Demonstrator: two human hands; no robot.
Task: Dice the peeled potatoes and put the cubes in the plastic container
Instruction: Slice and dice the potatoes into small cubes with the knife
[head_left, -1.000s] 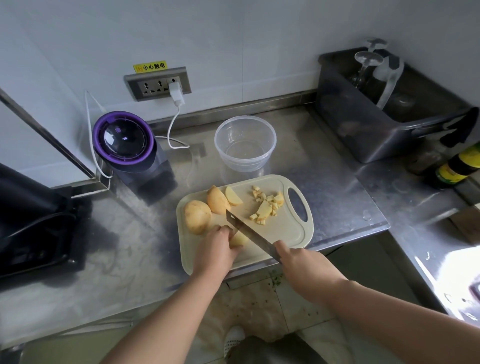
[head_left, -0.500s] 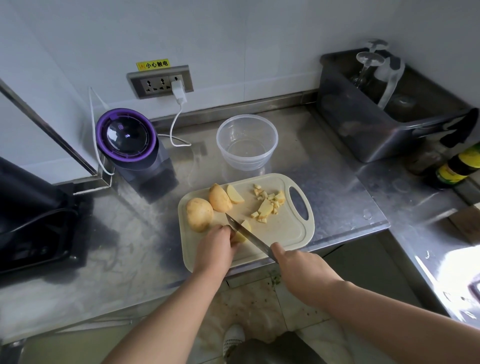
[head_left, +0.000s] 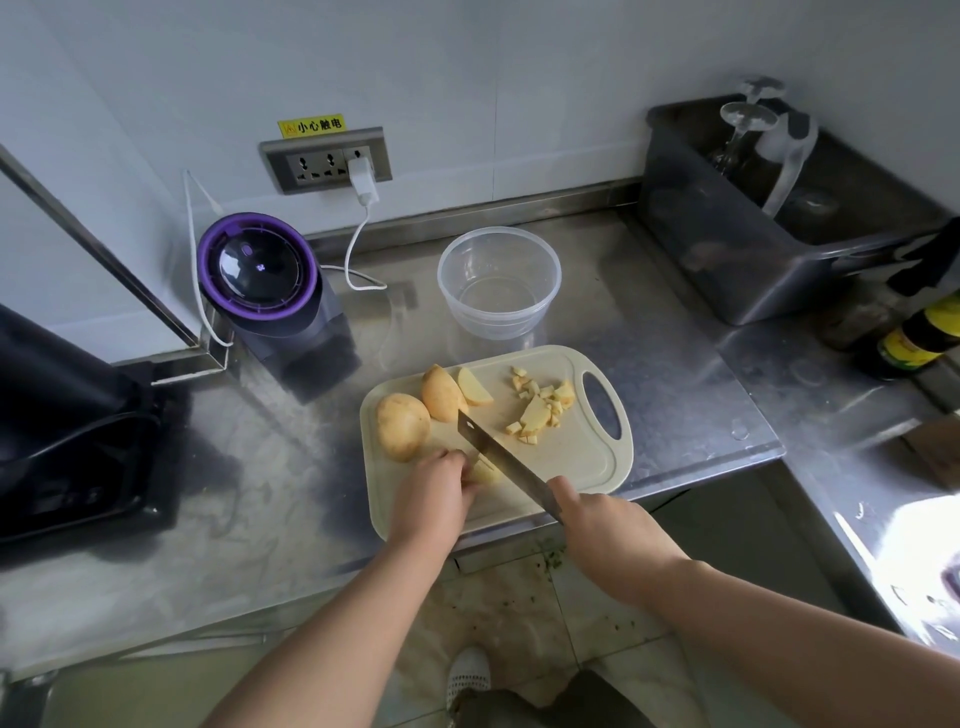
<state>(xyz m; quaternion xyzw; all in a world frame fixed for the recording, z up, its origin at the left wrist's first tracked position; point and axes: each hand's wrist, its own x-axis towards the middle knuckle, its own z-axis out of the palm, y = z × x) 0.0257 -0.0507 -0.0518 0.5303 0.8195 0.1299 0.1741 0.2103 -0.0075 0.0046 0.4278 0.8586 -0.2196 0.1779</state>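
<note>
Knife (head_left: 500, 458), gripped in right hand (head_left: 613, 540), has shifted over one potato piece (head_left: 484, 474) the left hand (head_left: 434, 499) pinches.

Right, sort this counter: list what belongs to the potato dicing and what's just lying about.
Job: knife, in the right hand; potato piece, held by the left hand; whole potato; potato wedges; cubes; cutting board; plastic container.
Lying about: purple-topped appliance; white charger; grey tub; dark bottle.

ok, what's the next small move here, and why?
Probably press the knife down through the potato piece that the left hand holds on the cutting board. The right hand has the blade set at that piece, and the plastic container holds no cubes yet.
</note>
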